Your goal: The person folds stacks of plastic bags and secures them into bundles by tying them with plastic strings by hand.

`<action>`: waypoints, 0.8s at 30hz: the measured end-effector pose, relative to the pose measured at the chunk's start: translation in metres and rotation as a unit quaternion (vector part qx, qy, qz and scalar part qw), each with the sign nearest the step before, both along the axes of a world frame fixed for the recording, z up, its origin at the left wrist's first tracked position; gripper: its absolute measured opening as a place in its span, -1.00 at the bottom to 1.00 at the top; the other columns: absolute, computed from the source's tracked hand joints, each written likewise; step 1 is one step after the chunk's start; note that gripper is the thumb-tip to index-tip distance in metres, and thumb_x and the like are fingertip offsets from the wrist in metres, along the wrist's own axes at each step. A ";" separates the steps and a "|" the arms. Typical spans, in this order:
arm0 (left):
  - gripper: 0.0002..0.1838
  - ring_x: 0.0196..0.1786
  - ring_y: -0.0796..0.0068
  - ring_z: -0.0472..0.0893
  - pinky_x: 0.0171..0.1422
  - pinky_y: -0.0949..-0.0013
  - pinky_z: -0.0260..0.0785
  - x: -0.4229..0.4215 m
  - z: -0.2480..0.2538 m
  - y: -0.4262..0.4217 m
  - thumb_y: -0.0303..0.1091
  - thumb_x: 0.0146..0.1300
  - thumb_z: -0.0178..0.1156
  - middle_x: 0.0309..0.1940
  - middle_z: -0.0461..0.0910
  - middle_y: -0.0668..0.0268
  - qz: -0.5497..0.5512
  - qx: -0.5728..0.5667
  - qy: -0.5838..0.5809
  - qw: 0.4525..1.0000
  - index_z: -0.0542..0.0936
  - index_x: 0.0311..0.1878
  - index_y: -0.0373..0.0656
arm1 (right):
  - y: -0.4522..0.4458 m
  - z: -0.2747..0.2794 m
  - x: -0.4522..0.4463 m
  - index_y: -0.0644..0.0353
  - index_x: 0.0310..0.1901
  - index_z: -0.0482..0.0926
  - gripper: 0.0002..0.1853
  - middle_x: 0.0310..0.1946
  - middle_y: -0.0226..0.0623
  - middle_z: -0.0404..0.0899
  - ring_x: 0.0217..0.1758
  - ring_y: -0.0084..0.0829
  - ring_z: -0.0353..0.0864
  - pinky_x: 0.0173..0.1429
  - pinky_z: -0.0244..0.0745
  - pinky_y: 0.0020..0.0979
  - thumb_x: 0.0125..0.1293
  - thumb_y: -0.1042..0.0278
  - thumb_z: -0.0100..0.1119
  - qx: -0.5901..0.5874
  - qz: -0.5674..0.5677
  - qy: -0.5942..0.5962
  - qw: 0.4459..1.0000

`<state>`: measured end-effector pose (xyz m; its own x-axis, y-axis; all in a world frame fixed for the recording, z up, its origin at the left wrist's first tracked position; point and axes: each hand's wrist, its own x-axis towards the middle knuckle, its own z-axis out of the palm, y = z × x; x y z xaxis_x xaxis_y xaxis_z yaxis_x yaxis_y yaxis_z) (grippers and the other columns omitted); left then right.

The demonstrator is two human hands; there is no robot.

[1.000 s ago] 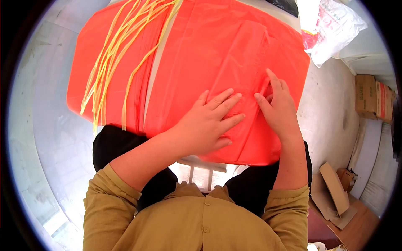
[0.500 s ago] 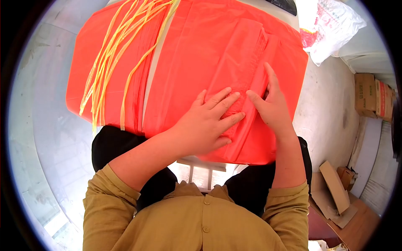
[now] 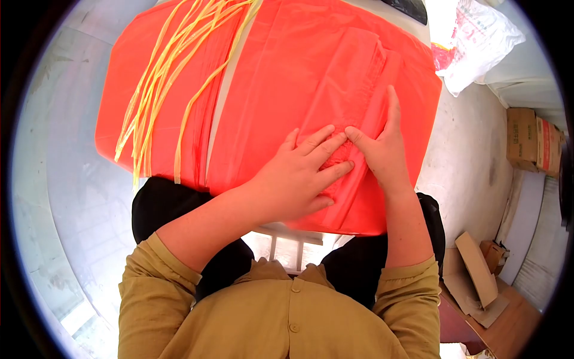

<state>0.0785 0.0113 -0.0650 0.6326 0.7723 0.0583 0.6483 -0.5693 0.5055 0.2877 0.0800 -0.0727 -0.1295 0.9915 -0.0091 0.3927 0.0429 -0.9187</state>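
Thin red plastic sheeting [image 3: 281, 78], perhaps bags in a stack, is spread in front of me, with a folded strip [image 3: 359, 90] running lengthwise on top. My left hand [image 3: 302, 173] lies flat on that strip, fingers spread. Against the strip's right side rests my right hand [image 3: 382, 146], its thumb stretched towards my left fingertips and its fingers pointing away from me. The thumb and fingers stand apart, and I see nothing gripped between them. Several yellow plastic ties [image 3: 158, 90] lie loose across a second red pile [image 3: 134, 113] on the left.
A white printed plastic bag [image 3: 481, 45] is at the upper right, near a dark object [image 3: 409, 9] at the table's far edge. Cardboard boxes [image 3: 523, 140] stand by the right wall. Flattened cardboard [image 3: 478, 275] lies lower right.
My right hand has shifted slightly left, bringing its thumb closer to my left fingertips. My left hand has barely moved, still flat on the red plastic.
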 end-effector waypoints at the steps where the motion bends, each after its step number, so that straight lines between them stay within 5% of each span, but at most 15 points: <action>1: -0.20 0.72 -0.06 0.15 0.55 -0.48 0.20 0.000 0.000 0.000 -0.10 0.16 0.53 0.69 0.15 0.03 -0.001 -0.001 -0.002 1.000 0.50 0.50 0.09 | 0.001 0.000 0.000 0.25 0.70 -0.04 0.14 0.65 0.06 0.17 0.68 -0.12 0.28 0.63 0.36 -0.18 0.22 0.41 0.54 -0.004 0.000 0.011 1.000; 14: -0.23 0.70 -0.11 0.19 0.58 -0.44 0.17 -0.004 0.006 0.003 -0.18 0.15 0.52 0.65 0.21 -0.02 -0.027 -0.043 -0.040 0.998 0.52 0.48 0.05 | 0.000 0.000 -0.002 0.24 0.70 -0.02 0.10 0.59 0.09 0.28 0.61 -0.12 0.39 0.58 0.41 -0.19 0.23 0.47 0.49 0.003 -0.005 -0.006 1.000; 20: -0.19 0.67 -0.17 0.23 0.67 -0.06 0.20 -0.001 0.003 0.002 -0.34 0.23 0.47 0.61 0.21 -0.12 0.161 -0.089 -0.186 0.965 0.42 0.57 -0.09 | 0.001 -0.003 0.001 0.22 0.71 -0.04 0.10 0.61 0.06 0.25 0.62 -0.17 0.37 0.59 0.40 -0.22 0.23 0.52 0.46 -0.019 -0.012 0.047 0.999; 24: -0.19 0.66 -0.04 0.27 0.71 0.03 0.17 -0.005 -0.011 0.009 -0.42 0.38 0.37 0.61 0.23 -0.05 0.224 -0.137 -0.281 0.923 0.27 0.65 -0.12 | 0.001 -0.004 0.000 0.22 0.72 -0.05 0.09 0.62 0.02 0.22 0.63 -0.19 0.34 0.59 0.39 -0.22 0.24 0.53 0.44 -0.016 -0.009 0.075 0.997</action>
